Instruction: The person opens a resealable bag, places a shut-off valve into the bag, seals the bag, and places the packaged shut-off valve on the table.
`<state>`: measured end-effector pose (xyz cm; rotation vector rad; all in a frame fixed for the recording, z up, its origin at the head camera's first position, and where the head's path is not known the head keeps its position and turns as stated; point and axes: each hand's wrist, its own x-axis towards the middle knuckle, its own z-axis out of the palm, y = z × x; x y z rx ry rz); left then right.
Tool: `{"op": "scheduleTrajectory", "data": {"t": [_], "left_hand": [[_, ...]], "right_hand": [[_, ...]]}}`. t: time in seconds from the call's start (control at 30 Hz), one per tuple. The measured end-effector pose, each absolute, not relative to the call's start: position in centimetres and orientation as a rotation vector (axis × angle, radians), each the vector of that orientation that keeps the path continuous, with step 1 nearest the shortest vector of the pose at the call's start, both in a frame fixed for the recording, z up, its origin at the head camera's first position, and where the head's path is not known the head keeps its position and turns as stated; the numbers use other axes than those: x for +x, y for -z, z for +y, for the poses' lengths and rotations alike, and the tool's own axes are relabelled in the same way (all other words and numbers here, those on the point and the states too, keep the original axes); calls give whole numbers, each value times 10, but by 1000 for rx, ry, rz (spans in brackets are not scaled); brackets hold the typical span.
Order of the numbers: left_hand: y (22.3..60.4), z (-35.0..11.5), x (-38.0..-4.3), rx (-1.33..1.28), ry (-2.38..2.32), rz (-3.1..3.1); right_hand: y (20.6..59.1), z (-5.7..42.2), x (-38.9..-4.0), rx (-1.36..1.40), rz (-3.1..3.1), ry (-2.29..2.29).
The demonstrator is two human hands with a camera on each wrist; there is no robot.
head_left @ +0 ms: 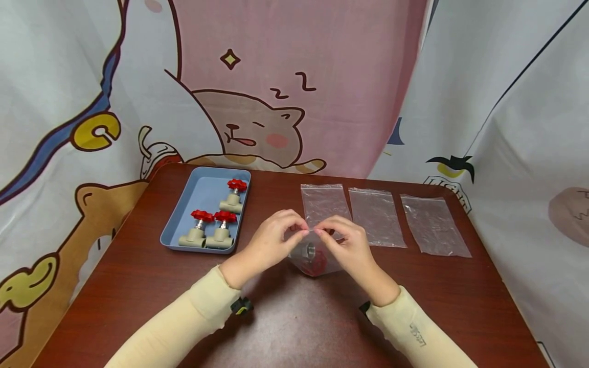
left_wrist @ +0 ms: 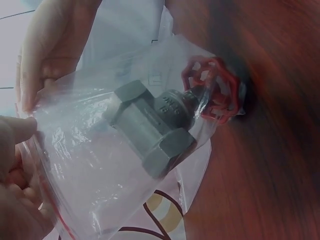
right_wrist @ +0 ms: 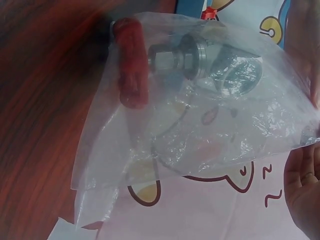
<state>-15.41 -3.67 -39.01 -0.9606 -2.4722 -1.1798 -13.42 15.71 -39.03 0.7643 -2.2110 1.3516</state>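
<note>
A clear zip bag [left_wrist: 75, 150] hangs between my two hands just above the table. Inside it is a grey metal gate valve [left_wrist: 150, 130] with a red handwheel [right_wrist: 132, 65], tilted, its wheel down at the bag's bottom. My left hand [head_left: 271, 240] pinches the bag's top edge between thumb and fingers. Close beside it, fingertips almost meeting, my right hand [head_left: 352, 245] pinches the same edge. In the head view the hands partly cover the bag. Whether the zip is fully pressed closed cannot be seen.
A blue tray [head_left: 184, 204] at the left holds three beige plastic valves [head_left: 220, 237] with red handwheels. Behind and to the right lie three flat clear bags, one near the hands [head_left: 324, 202], a middle bag [head_left: 377, 217] and a right bag [head_left: 434, 225].
</note>
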Motion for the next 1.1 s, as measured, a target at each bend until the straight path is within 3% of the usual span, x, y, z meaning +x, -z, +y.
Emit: {"op": "scheduleTrajectory", "data": {"t": [0.4,1.1], "left_hand": [[397,-42,-155,-983,1171,-2462],[405,-46,-152,-908,1211,-2457]], "right_hand": [[373,154,-126,753,-2180,-1315],[376,155,-127,735,-2288,-1351]]}}
